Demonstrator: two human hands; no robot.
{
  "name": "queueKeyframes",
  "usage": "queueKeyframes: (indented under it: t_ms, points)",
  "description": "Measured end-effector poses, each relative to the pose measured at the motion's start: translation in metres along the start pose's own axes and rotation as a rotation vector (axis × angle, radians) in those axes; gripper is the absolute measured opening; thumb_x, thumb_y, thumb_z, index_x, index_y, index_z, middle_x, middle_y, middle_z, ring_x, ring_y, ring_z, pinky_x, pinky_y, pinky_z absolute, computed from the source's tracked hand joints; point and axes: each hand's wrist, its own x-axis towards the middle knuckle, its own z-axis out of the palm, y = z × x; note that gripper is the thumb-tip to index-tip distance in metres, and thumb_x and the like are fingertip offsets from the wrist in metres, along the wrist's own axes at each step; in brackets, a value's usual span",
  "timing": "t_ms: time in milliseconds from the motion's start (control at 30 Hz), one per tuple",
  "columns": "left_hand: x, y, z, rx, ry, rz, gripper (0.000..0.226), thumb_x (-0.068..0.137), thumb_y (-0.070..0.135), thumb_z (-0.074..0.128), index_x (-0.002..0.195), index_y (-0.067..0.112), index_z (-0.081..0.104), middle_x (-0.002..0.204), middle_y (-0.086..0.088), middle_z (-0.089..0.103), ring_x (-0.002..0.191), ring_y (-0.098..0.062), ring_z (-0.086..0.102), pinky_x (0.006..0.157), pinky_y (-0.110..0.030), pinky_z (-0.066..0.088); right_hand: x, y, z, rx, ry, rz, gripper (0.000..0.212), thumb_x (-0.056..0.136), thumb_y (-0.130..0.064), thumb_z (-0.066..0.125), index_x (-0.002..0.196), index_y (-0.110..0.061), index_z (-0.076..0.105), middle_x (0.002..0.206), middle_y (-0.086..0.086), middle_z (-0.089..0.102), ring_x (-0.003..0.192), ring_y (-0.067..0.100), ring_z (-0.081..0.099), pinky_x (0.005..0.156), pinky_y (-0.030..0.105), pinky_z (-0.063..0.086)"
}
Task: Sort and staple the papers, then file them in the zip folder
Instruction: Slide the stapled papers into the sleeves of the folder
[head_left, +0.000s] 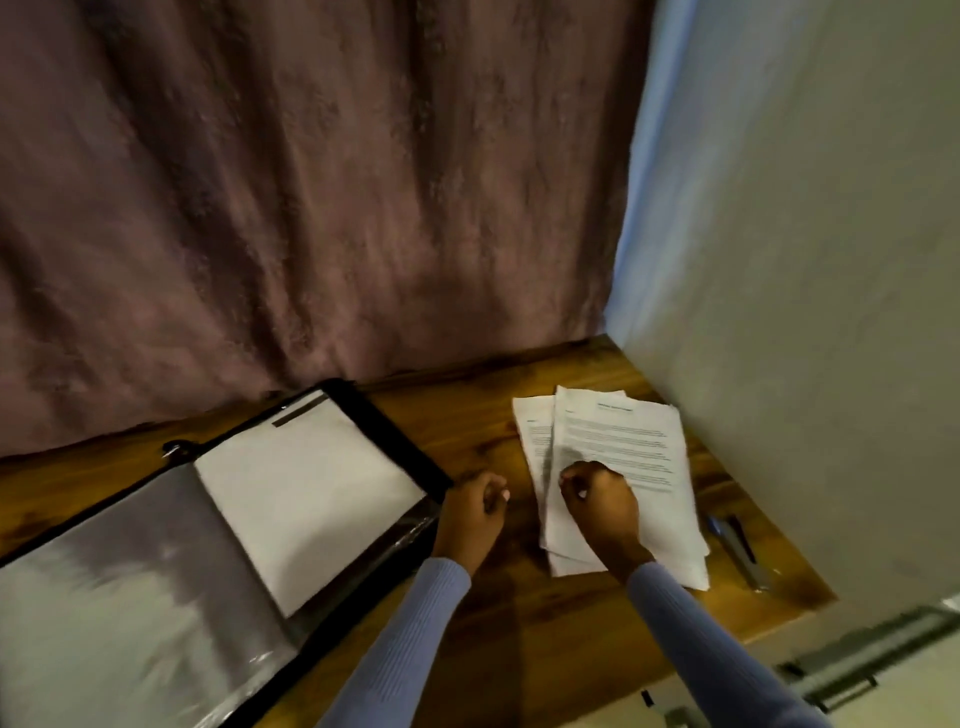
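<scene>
The work surface was a wooden table (488, 415) with a warm brown grain, set into a corner. A mauve curtain (311, 182) hung along its far edge, and a pale plastered wall (805, 260) closed off the right side.

An open zip folder (218, 519) with a black border lay on the left part of the table. A white sheet (306, 493) sat in its right-hand clear sleeve, with a dark strip near the top; no wording on it could be read. The left sleeve showed only glare.

The papers (623, 457) lay in a loose, fanned stack on the right part of the table, close to the wall. The top page carried a heading and lines of printed text, too blurred to read.

A stapler (737, 551) lay on the table just beside the stack's right edge.

The right hand (597, 499) rested on the stack with fingers curled; whether it pinched a sheet could not be determined. The left hand (475, 504) was between folder and papers, fingers loosely curled, holding nothing visible. Both arms wore blue ribbed sleeves (410, 639).
</scene>
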Motion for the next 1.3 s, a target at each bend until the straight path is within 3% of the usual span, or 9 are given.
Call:
queueKeyframes:
  t_ms: [233, 467, 667, 767, 833, 933, 1033, 1100, 1300]
  points:
    - [0.048, 0.027, 0.079, 0.028, -0.24, -0.038, 0.026, 0.091, 0.009, 0.053, 0.116, 0.006, 0.061, 0.121, -0.015, 0.061, 0.114, -0.028, 0.055, 0.091, -0.031, 0.048, 0.008, 0.045, -0.008, -0.114, -0.04, -0.102, 0.024, 0.087, -0.019, 0.061, 0.11, -0.015, 0.063, 0.119, 0.004, 0.062, 0.108, 0.026, 0.058, 0.083, 0.033, 0.051]
    - [0.078, 0.029, 0.11, -0.109, -0.221, -0.258, 0.044, 0.085, 0.009, 0.064, 0.126, 0.008, 0.048, 0.129, -0.012, 0.055, 0.119, -0.028, 0.052, 0.094, -0.031, 0.045, 0.003, 0.068, 0.006, -0.172, -0.081, -0.145, 0.015, 0.08, -0.017, 0.066, 0.095, -0.016, 0.069, 0.108, 0.006, 0.067, 0.097, 0.027, 0.063, 0.079, 0.032, 0.052]
    - [0.092, 0.03, 0.117, 0.038, -0.248, -0.192, 0.033, 0.092, 0.008, 0.051, 0.124, 0.015, 0.05, 0.133, -0.01, 0.051, 0.124, -0.03, 0.048, 0.1, -0.039, 0.044, 0.004, 0.074, 0.001, -0.087, -0.045, -0.148, 0.017, 0.073, -0.014, 0.074, 0.089, -0.016, 0.069, 0.106, 0.007, 0.067, 0.094, 0.028, 0.065, 0.071, 0.033, 0.056]
    - [0.089, 0.035, 0.095, -0.088, -0.213, -0.158, 0.025, 0.093, 0.008, 0.051, 0.117, 0.014, 0.051, 0.112, 0.0, 0.055, 0.109, -0.02, 0.053, 0.086, -0.03, 0.045, 0.006, 0.073, -0.006, 0.051, 0.032, -0.101, 0.023, 0.081, -0.019, 0.068, 0.104, -0.02, 0.064, 0.133, 0.002, 0.05, 0.119, 0.021, 0.047, 0.094, 0.034, 0.046]
    - [0.085, 0.031, 0.073, -0.238, -0.188, -0.165, 0.024, 0.092, 0.011, 0.055, 0.113, 0.02, 0.052, 0.108, 0.003, 0.058, 0.105, -0.02, 0.057, 0.084, -0.031, 0.046, 0.013, 0.065, -0.016, 0.219, 0.071, -0.012, 0.029, 0.087, -0.023, 0.061, 0.116, -0.025, 0.057, 0.141, -0.012, 0.034, 0.125, 0.003, 0.028, 0.108, 0.026, 0.03]
    - [0.077, 0.02, 0.037, -0.506, -0.164, -0.206, 0.026, 0.089, 0.009, 0.059, 0.112, 0.02, 0.054, 0.111, -0.005, 0.064, 0.102, -0.024, 0.062, 0.088, -0.04, 0.051, 0.029, 0.054, -0.028, 0.441, 0.135, 0.034, 0.031, 0.085, -0.021, 0.064, 0.114, -0.028, 0.054, 0.133, -0.02, 0.039, 0.123, -0.007, 0.034, 0.099, 0.007, 0.031]
    - [0.073, 0.006, 0.012, -0.622, -0.165, -0.244, 0.031, 0.089, 0.009, 0.058, 0.12, 0.011, 0.053, 0.113, -0.012, 0.065, 0.101, -0.03, 0.063, 0.086, -0.044, 0.053, 0.042, 0.055, -0.033, 0.512, 0.053, 0.023, 0.024, 0.082, -0.045, 0.061, 0.104, -0.036, 0.061, 0.124, -0.009, 0.057, 0.126, 0.019, 0.044, 0.108, 0.035, 0.036]
    - [0.073, 0.002, 0.002, -0.666, -0.166, -0.23, 0.033, 0.09, 0.008, 0.057, 0.122, 0.009, 0.052, 0.114, -0.012, 0.066, 0.102, -0.031, 0.063, 0.087, -0.045, 0.052, 0.049, 0.047, -0.044, 0.669, -0.022, 0.008, 0.015, 0.085, -0.027, 0.065, 0.1, -0.025, 0.067, 0.111, -0.006, 0.065, 0.114, 0.016, 0.054, 0.101, 0.041, 0.044]
    - [0.068, 0.011, -0.011, -0.549, -0.065, -0.069, 0.023, 0.092, 0.0, 0.05, 0.109, 0.016, 0.05, 0.101, 0.004, 0.063, 0.086, -0.003, 0.064, 0.07, -0.015, 0.052, 0.059, 0.009, -0.058, 0.663, -0.048, -0.082, 0.017, 0.083, -0.007, 0.066, 0.098, -0.013, 0.071, 0.11, -0.002, 0.067, 0.107, 0.012, 0.061, 0.093, 0.031, 0.05]
